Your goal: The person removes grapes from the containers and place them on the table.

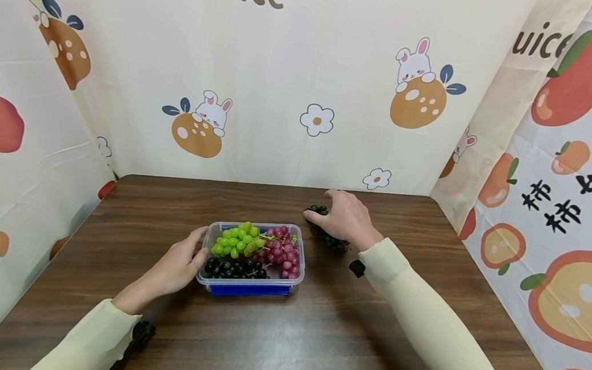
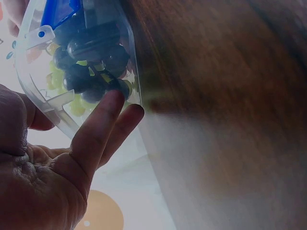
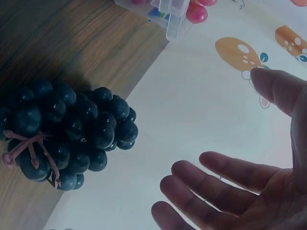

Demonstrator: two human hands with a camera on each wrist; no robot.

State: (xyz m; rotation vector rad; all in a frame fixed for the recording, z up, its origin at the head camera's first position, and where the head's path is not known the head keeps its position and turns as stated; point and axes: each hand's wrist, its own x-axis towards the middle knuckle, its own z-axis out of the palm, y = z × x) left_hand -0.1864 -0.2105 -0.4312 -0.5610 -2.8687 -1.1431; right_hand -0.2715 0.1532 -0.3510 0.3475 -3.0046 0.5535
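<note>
A clear plastic container with blue clips stands on the table. In it lie a green grape bunch, a red-purple grape bunch and a black grape bunch. My left hand rests against the container's left side, its extended fingers touching the wall in the left wrist view. To the right of the container, my right hand is spread over another black grape bunch. The right wrist view shows that bunch on the table, apart from the fingers.
The brown wooden table ends at a printed cloth backdrop. Another printed cloth hangs along the right side, and one along the left.
</note>
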